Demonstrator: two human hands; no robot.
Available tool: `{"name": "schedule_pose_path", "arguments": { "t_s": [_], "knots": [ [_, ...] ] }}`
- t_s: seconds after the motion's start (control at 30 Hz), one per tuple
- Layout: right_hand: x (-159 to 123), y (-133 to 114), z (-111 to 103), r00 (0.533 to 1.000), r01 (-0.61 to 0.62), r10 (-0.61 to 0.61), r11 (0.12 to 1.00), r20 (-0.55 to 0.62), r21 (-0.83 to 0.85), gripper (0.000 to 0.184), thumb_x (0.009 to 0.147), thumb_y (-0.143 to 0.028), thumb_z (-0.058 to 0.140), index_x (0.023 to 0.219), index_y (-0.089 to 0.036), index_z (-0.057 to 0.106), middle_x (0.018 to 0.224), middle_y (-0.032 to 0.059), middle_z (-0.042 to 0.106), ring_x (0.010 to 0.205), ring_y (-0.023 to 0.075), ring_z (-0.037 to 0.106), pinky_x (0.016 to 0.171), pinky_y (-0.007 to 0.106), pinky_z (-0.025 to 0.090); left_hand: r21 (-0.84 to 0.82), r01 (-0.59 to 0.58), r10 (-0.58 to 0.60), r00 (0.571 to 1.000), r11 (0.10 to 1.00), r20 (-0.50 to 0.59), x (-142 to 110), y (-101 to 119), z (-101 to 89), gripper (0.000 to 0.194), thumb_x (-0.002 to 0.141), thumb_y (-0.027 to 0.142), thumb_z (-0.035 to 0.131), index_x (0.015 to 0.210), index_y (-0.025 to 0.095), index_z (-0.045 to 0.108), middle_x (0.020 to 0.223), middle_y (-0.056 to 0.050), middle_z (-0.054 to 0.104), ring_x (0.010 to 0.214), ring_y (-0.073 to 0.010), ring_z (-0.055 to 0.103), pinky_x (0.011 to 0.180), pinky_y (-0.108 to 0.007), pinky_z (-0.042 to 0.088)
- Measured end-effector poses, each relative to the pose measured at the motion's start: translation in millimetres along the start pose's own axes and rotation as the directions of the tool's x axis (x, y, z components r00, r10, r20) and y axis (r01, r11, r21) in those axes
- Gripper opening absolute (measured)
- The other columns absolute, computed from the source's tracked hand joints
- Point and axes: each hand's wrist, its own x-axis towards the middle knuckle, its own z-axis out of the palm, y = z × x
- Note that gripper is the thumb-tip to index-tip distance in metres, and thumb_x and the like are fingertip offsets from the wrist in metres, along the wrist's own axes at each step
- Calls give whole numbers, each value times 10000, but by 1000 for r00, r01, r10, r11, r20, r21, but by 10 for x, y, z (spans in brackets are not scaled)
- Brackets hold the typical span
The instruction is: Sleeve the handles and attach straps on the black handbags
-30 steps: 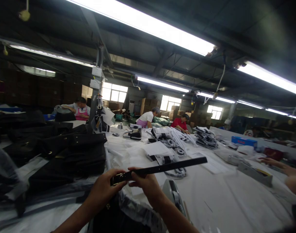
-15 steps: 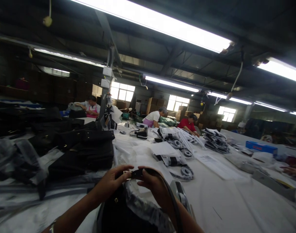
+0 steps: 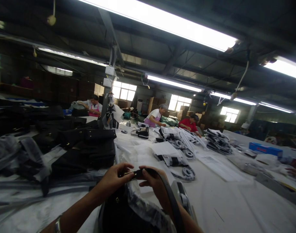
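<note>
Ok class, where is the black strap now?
In the head view, the black strap is at lower centre, in the left hand and right hand, above the black bag, its long end along the right forearm.

black strap point(image 3: 172, 200): lower stretch cut by bottom edge | metal buckle point(image 3: 129, 172): partly covered by left hand point(image 3: 114, 176) | black bag point(image 3: 119, 213): cut by bottom edge | 1 co-worker's hand point(image 3: 295, 171): blurred, cut by right edge | blue box point(image 3: 264, 149): lettering unreadable | printed sheet point(image 3: 218, 166): print too small | nearest ceiling lamp point(image 3: 162, 20): cut by top edge
</note>
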Motion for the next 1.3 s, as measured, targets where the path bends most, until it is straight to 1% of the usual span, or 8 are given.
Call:
{"name": "schedule_pose_path", "arguments": {
  "t_s": [0.23,0.4,0.53,0.67,0.8,0.97,1.1,1.3],
  "knots": [
    [-125,-133,150,957,291,-255,817,141,-498,251,857,-280,599,1062,-239,739,844,64,765,736,242,718,682,327,546,22,-23,23,1000,999,-2,8,23,74,354,726,421,704,957,153,678,684,11,613,652,-164,585,583,-239,426],
    [-74,-209,242,923,384,-304,705,236,-596,379,767,-91,546,1056,-250,734,929,61,762,847,245,704,753,314,496,55,-72,75,997,996,-38,6,19,66,267,761,390,658,897,161,669,718,-9,651,702,-188,617,632,-252,462],
    [163,-336,154,967,254,-230,889,108,-380,314,706,-103,549,908,-221,761,864,22,739,569,134,602,556,252,452,-76,-23,25,999,997,22,-4,76,-44,352,781,488,644,910,162,675,843,-48,710,785,-219,658,686,-282,501],
    [410,-658,47,978,94,-96,995,188,19,165,722,-176,618,822,-148,747,627,-10,649,424,51,396,413,188,283,-162,27,-25,1000,986,12,13,102,-131,405,737,525,694,902,155,689,795,-34,700,715,-195,643,660,-283,494],
    [625,-989,-61,975,44,-98,964,199,263,133,727,-207,695,839,-138,710,806,40,729,442,28,420,393,152,282,-142,29,-22,999,989,44,33,84,-164,394,756,529,687,884,156,706,799,-33,694,741,-183,633,693,-267,480],
    [795,-1145,-238,967,54,-132,941,216,335,286,732,-213,758,1008,-179,693,932,19,728,609,50,592,601,149,485,-129,28,-24,999,991,34,10,82,-201,391,801,532,640,910,162,703,803,-31,694,774,-192,635,735,-281,481],
    [811,-1003,-418,973,52,-148,890,177,453,320,736,-216,787,1042,-196,694,937,2,721,712,71,653,713,175,518,-179,20,-14,999,984,33,-26,48,-234,404,725,480,731,992,179,702,939,-61,740,877,-240,663,791,-314,494],
    [715,-649,-672,978,71,-164,840,127,537,215,776,-324,773,952,-224,698,859,-54,681,609,23,580,577,108,473,-89,-57,48,994,994,-101,-94,47,-221,358,674,383,773,974,192,729,987,-75,756,979,-289,669,894,-359,492]
  ]
}}
